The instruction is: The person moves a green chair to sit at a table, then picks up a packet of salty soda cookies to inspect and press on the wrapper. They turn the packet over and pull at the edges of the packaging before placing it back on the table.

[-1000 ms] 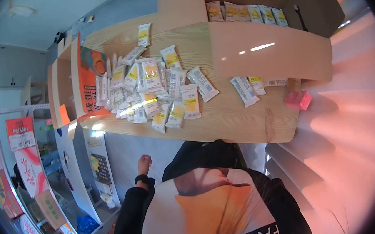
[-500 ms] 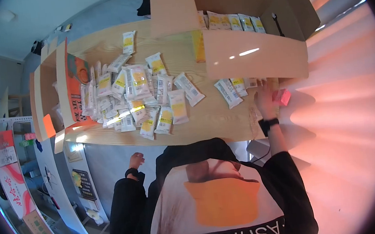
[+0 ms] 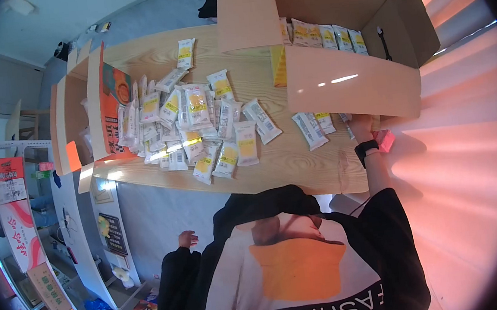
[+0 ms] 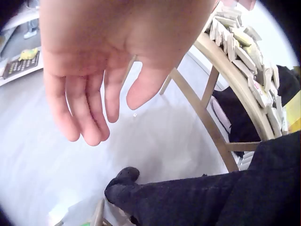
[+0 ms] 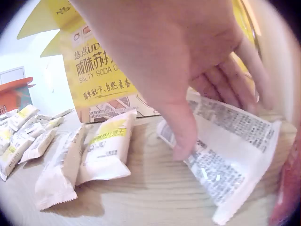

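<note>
White-wrapped packet at the right end of the wooden desk: my right grip pinches it, thumb on the left, fingers on the far side, probably to steady its slippery wrapper. Two packets lie to the left, near the yellow box. My left grip hangs open, empty, seemingly unneeded.

Table pale tan, wood grain. Packets white, yellow blocks; one packet white, grey print panels. Box in right wrist view yellow, dark print. Open carton plain brown. Left carton orange, black lettering, teal patch. Shirt black, white panel, orange shape, white letters on black band. Wristband black. Curtain pinkish-orange.
</note>
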Available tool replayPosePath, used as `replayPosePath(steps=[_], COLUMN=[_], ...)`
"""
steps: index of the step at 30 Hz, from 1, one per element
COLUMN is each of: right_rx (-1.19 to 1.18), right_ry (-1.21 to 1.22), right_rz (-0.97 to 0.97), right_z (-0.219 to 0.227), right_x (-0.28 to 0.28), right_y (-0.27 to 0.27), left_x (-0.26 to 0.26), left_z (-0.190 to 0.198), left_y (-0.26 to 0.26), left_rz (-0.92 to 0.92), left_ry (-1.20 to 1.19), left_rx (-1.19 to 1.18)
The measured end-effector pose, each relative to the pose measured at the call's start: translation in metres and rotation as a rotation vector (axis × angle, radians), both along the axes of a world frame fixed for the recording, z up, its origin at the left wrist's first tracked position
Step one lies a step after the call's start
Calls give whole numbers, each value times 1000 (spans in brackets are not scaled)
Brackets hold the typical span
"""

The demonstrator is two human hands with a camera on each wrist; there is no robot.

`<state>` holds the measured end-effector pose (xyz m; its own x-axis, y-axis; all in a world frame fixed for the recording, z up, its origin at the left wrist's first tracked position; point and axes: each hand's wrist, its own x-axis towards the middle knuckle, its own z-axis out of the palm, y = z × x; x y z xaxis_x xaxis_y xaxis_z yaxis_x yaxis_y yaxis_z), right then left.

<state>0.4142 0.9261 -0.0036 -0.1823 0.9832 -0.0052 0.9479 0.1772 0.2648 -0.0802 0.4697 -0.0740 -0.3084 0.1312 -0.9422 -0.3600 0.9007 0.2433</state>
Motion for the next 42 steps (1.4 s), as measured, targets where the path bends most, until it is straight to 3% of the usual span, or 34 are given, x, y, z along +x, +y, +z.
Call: replayPosePath(steps=[2, 3, 5, 10, 17, 18, 20, 21, 23, 25, 27, 29, 32, 35, 38, 39, 41, 42], right_rx=[-167, -164, -109, -240, -402, -395, -152, -138, -11, 73, -32, -110, -154, -46, -63, -63, 95, 114], right_ry=[125, 125, 472, 762, 1066, 1066, 672, 676, 267, 370, 565, 439, 483, 393, 514, 525, 534, 633], right_rz=[-326, -325, -22, -97, -174, -167, -132, -131, -209, -76, -80, -83, -202, -169, -157, -190, 19, 44], right_z=[4, 7, 19, -19, 13, 5, -18, -10, 4, -1, -3, -1, -14, -29, -29, -16, 20, 37], right_x=[-15, -25, -52, -71, -66, -63, -53, -59, -83, -108, -131, -148, -157, -160, -157, -160, -159, -159], right_y=[8, 6, -1, -8, -9, -9, -11, -18, -30, -45, -59, -69, -74, -78, -81, -90, -97, -104], left_x=[2, 2, -2, -22, -18, -14, -8, -7, -9, -11, -8, -10, -15, -26, -43, -48, -61, -76], left_z=[-1, -1, 1, 6, -11, -13, -17, -22, -31, -42, -36, -35, -30, -33, -13, -1, 22, 16], left_y=[3, 5, 16, 36, 31, 28, 20, 15, 7, 4, 12, 21, 30, 50, 85, 95, 126, 135], left_rz=[-7, -13, -28, -22, -24, -28, -3, 27, 10, 0, 14, -26, -30, -110, -383, -419, -457, -565], left_ry=[12, 26, 77, 223, 202, 168, 114, 92, 31, 16, 19, 54, 126, 395, 722, 723, 613, 516], left_rx=[21, 43, 84, 203, 252, 224, 200, 204, 118, 96, 87, 118, 302, 413, 518, 522, 710, 657])
